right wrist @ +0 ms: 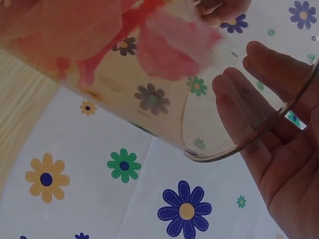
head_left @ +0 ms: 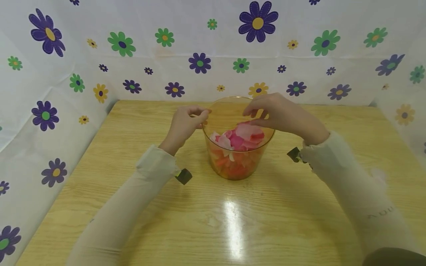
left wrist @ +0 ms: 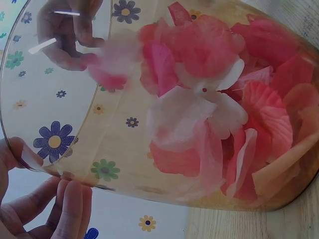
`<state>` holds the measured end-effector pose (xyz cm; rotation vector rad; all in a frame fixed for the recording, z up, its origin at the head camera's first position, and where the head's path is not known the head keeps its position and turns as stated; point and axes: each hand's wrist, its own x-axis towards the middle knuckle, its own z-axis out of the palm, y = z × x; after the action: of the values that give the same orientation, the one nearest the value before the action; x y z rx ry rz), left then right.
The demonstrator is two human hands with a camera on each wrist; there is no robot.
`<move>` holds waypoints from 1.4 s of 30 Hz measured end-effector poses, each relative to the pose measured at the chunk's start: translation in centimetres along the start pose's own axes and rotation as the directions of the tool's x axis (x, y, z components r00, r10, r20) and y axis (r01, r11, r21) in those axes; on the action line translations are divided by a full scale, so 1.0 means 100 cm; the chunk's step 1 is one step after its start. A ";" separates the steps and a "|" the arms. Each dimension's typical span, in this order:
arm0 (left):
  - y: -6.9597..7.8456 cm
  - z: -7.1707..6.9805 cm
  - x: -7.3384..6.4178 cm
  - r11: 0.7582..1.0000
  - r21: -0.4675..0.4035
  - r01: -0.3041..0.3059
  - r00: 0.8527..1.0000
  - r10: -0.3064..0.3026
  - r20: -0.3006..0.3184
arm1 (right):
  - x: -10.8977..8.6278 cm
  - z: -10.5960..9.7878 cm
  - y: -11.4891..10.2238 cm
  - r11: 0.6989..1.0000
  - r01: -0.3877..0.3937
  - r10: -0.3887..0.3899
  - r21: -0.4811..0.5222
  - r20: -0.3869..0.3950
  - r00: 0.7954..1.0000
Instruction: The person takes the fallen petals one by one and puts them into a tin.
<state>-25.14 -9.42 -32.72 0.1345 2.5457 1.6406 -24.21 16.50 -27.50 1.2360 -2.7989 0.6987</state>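
Note:
A see-through amber tub stands upright on the table, holding a heap of pink, red and white artificial flower petals. My left hand pinches the tub's left rim between thumb and fingers, as the left wrist view shows. Over the right rim reaches my right hand, its fingers inside the tub's mouth, loosely bent and spread. Just below those fingers is a blurred pink petal, above the heap; in the right wrist view it is apart from the fingers.
The tub stands near the back of a light wood-grain table. A white cloth with printed flowers hangs behind and along both sides. Dark square tags hang at both sleeve cuffs. A pale blurred scrap shows beside the right sleeve.

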 end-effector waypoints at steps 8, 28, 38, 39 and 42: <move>0.002 0.001 0.001 1.000 0.013 0.008 1.000 -0.008 0.011 | -0.013 -0.008 0.004 1.000 0.009 -0.011 -0.029 -0.091 0.996; 0.000 0.003 0.002 1.000 0.005 0.012 1.000 -0.012 0.003 | -0.178 -0.020 0.089 0.894 -0.424 0.403 -0.147 -0.153 0.902; -0.001 0.004 0.003 1.000 0.001 0.007 1.000 -0.007 0.007 | -0.259 -0.002 0.144 0.798 -0.555 0.589 -0.236 0.111 0.800; -0.001 0.004 0.003 1.000 0.000 0.007 1.000 -0.007 0.006 | -0.264 -0.001 0.147 0.788 -0.570 0.607 -0.233 0.140 0.782; -0.001 0.004 0.003 1.000 0.002 0.010 1.000 -0.010 0.005 | -0.274 0.004 0.154 0.758 -0.623 0.652 -0.193 0.202 0.730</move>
<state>-25.36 -9.10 -32.96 0.1251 2.5403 1.6327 -16.03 44.69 -38.79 0.3111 -3.4460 0.3745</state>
